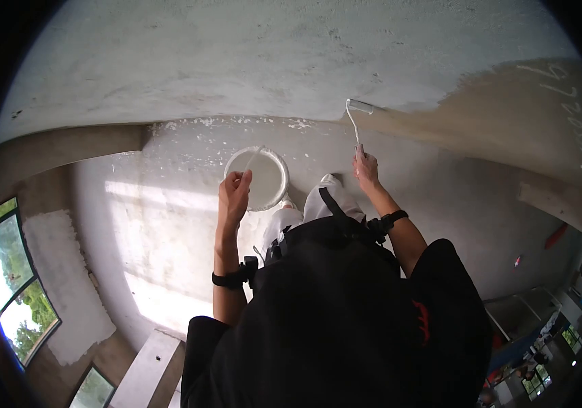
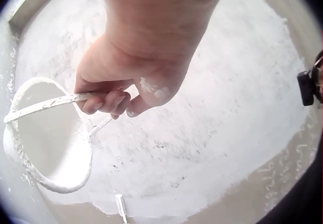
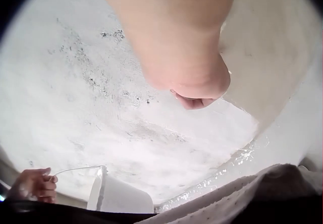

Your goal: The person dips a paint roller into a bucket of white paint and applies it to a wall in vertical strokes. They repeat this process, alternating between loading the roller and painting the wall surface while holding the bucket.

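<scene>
bucket [image 1: 286, 178] below left hand [image 1: 234, 194], handle [image 2: 45, 106] in curled fingers; roller [image 1: 360, 106] ahead, in curled grip of right hand [image 1: 366, 167]

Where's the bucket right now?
In the head view, the white bucket is just left of centre, left of the roller; the person's left hand grips its handle.

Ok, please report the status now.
Left grip holding round white bucket by handle. Right grip holding paint roller with bent white rod. Nothing seen blocking roller.
</scene>
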`<act>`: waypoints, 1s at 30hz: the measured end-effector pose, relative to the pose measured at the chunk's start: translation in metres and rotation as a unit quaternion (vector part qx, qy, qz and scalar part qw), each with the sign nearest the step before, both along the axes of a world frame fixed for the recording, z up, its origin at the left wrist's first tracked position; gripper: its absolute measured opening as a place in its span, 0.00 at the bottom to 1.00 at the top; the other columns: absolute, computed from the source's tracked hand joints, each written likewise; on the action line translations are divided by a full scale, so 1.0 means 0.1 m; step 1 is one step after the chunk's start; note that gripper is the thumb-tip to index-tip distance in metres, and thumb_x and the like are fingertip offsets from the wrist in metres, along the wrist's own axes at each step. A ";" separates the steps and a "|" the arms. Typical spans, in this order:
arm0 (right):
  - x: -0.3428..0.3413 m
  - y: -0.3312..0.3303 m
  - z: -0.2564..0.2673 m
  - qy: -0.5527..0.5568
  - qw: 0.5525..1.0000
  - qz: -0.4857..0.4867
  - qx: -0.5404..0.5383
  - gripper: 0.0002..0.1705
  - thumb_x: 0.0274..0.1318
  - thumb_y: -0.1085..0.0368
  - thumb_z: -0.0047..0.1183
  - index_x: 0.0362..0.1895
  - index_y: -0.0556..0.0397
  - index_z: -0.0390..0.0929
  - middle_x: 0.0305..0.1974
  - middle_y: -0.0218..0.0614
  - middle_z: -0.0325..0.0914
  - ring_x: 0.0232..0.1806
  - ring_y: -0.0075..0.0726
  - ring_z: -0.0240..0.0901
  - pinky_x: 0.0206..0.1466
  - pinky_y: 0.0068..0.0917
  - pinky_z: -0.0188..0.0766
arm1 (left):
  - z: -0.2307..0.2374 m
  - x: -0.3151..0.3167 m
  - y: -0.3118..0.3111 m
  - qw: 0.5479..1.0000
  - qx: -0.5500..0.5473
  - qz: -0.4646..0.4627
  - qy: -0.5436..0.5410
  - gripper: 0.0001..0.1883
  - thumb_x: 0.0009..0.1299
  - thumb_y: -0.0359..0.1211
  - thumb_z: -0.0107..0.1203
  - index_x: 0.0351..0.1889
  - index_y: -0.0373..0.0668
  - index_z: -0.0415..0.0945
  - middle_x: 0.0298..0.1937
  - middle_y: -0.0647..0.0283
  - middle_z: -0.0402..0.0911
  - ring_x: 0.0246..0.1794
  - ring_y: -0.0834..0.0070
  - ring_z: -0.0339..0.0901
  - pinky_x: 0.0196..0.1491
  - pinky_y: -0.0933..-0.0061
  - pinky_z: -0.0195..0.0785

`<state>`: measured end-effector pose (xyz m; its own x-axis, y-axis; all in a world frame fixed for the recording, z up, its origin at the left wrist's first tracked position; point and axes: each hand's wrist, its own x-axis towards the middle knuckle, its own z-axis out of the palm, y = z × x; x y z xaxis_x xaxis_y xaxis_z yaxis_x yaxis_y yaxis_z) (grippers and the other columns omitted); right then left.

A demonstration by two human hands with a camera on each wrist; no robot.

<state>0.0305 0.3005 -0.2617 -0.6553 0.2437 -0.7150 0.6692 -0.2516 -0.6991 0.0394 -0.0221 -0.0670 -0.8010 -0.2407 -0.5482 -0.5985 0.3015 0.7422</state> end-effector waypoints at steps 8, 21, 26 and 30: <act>0.40 0.42 0.95 0.073 0.997 0.001 0.028 0.27 0.64 0.39 0.47 0.29 0.51 0.69 0.14 0.21 0.60 0.09 0.15 0.51 0.11 0.18 0.48 | 0.04 -0.08 0.05 0.997 -0.030 -0.069 -0.006 0.21 0.70 0.45 0.54 0.36 0.31 0.76 0.23 0.64 0.74 0.25 0.81 0.67 0.29 0.75 0.60; 0.79 0.75 2.17 0.099 0.990 -0.066 0.072 0.28 0.64 0.39 0.45 0.29 0.52 0.69 0.14 0.20 0.58 0.10 0.14 0.49 0.12 0.18 0.47 | 0.08 -0.20 0.11 0.985 -0.039 -0.165 0.021 0.22 0.70 0.46 0.54 0.39 0.30 0.77 0.29 0.56 0.80 0.29 0.75 0.73 0.36 0.72 0.66; 0.78 0.76 1.91 0.071 0.993 -0.029 0.090 0.26 0.65 0.40 0.45 0.29 0.50 0.69 0.14 0.20 0.58 0.09 0.14 0.48 0.11 0.18 0.46 | 0.13 -0.24 0.19 0.983 -0.039 -0.181 0.003 0.22 0.69 0.46 0.54 0.39 0.31 0.77 0.28 0.56 0.80 0.29 0.75 0.73 0.35 0.72 0.66; 0.65 0.72 1.43 0.053 0.996 0.014 0.066 0.27 0.65 0.40 0.45 0.29 0.51 0.68 0.15 0.21 0.59 0.09 0.15 0.49 0.11 0.19 0.47 | 0.17 -0.22 0.25 0.984 -0.042 -0.174 0.021 0.21 0.69 0.45 0.55 0.38 0.31 0.77 0.25 0.59 0.78 0.25 0.78 0.68 0.32 0.73 0.63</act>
